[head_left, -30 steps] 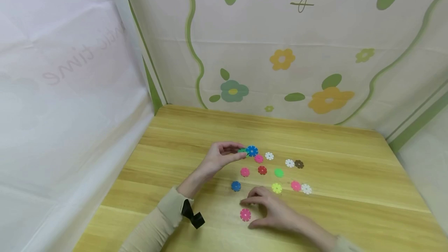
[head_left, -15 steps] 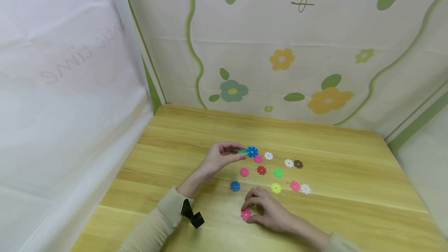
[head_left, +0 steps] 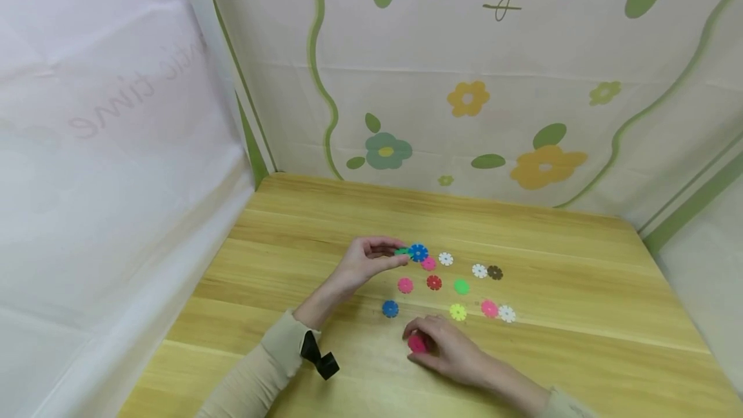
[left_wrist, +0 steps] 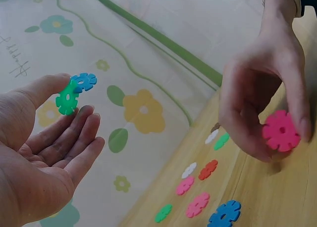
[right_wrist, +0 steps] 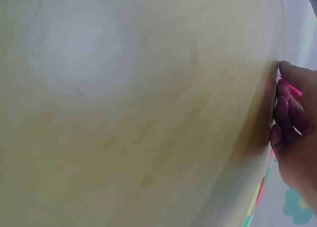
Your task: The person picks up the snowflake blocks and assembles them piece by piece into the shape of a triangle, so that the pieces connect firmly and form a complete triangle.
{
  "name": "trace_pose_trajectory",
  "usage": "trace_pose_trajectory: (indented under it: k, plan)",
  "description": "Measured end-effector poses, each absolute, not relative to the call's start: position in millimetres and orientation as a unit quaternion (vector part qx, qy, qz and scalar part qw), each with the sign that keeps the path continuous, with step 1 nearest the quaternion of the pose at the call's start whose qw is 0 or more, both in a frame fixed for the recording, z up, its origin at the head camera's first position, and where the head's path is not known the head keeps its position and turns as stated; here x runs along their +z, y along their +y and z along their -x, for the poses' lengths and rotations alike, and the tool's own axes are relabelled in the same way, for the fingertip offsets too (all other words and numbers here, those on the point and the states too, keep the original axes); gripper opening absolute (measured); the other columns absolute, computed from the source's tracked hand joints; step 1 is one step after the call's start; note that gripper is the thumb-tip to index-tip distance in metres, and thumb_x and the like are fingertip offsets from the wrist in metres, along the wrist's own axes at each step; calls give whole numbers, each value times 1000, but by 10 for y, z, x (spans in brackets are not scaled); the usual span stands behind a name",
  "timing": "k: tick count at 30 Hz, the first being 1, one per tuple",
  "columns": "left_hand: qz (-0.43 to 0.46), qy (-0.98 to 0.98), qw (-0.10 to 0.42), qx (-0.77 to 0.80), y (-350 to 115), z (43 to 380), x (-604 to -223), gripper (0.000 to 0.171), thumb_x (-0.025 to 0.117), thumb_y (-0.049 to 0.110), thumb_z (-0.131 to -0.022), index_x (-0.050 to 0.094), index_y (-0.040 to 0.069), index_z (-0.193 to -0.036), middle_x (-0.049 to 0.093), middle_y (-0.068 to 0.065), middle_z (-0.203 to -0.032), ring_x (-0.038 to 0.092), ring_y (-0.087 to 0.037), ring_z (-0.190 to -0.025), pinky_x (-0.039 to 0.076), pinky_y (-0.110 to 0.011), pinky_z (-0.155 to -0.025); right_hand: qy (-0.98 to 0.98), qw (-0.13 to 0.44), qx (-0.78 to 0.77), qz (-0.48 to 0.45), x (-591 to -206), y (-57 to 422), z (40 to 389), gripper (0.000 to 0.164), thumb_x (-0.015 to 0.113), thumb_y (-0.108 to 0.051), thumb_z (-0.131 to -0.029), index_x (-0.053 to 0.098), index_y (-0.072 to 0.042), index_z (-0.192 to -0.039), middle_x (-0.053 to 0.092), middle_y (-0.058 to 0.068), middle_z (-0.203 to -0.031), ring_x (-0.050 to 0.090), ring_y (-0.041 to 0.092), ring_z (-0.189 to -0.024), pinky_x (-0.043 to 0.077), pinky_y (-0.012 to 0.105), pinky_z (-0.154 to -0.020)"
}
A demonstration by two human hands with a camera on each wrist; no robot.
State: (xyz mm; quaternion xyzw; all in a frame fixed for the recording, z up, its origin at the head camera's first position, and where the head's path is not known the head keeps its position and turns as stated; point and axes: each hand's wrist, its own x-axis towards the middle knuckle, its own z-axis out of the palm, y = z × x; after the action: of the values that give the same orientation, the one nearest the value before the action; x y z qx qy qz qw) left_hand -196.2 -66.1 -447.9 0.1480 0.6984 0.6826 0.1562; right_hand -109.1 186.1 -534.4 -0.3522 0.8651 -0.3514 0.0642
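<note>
Thumb and fingers of my left hand [head_left: 361, 264] pinch a green notched plastic disc [left_wrist: 67, 99], held above the table. A blue notched disc [left_wrist: 85, 82] is slotted into it at an angle. Lower in the head view, my right hand [head_left: 451, 348] grips a pink notched disc [head_left: 416, 344] between thumb and fingertips. The left wrist view shows that pink disc face-on and raised off the wood. In the right wrist view, the right hand [right_wrist: 297, 123] sits at the edge, and only a sliver of pink shows between its fingers.
Several loose discs lie flat on the wooden table [head_left: 290, 224]: a blue one [head_left: 390, 308], a red one [head_left: 434, 282], a green one [head_left: 461, 286], a yellow one [head_left: 458, 312], a brown one [head_left: 495, 272], plus pink and white ones. Patterned fabric [head_left: 406, 37] walls the back.
My right hand has closed its fingers on the pink disc that lay flat on the table and lifted it slightly. The left hand has stayed almost still with its joined discs.
</note>
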Motion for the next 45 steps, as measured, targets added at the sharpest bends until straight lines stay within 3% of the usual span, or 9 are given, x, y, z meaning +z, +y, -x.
trace_pose_trajectory:
  k: [7,14,26,34,41,45]
  plan:
    - [-136,701,165,681,-654,1959,-4476,32,80,17,-101,76,3,-130,80,-8,-120,74,-11,-108,62,-28,-104,841,117,-435,298,-5340,1891,1132,26,85,-21,-98,77,-14,-122,79,3,-112,61,-3,-90,58,20,-75]
    - [-138,702,161,680,-657,1949,-4477,31,80,16,-102,77,3,-130,80,-9,-120,73,-10,-107,62,-28,-102,827,126,-481,263,-5309,1926,1159,34,83,-14,-97,74,-6,-128,80,10,-118,68,3,-96,62,21,-82]
    - [-143,706,161,675,-665,1947,-4497,31,79,15,-102,76,3,-130,79,-7,-119,72,-11,-108,61,-28,-101,803,79,-535,249,-5252,2009,1247,37,82,-4,-95,72,5,-129,80,19,-114,75,9,-99,64,21,-92]
    - [-149,713,153,668,-669,1933,-4478,31,80,19,-102,77,3,-129,79,-9,-121,71,-12,-110,61,-27,-98,820,39,-530,213,-5079,2084,1316,39,84,-4,-93,72,-1,-130,84,9,-109,70,1,-101,56,21,-99]
    - [-152,714,148,668,-667,1937,-4488,31,81,18,-101,77,4,-128,79,-7,-119,71,-12,-110,61,-27,-98,814,4,-539,216,-4958,2140,1408,43,84,-2,-93,71,-2,-134,82,20,-119,72,4,-108,54,22,-102]
    - [-164,711,137,670,-663,1927,-4499,31,82,15,-100,76,2,-127,79,-10,-118,72,-13,-109,63,-25,-97,804,-8,-552,222,-4884,2181,1444,40,83,-1,-95,70,0,-133,83,18,-116,72,2,-110,53,19,-102]
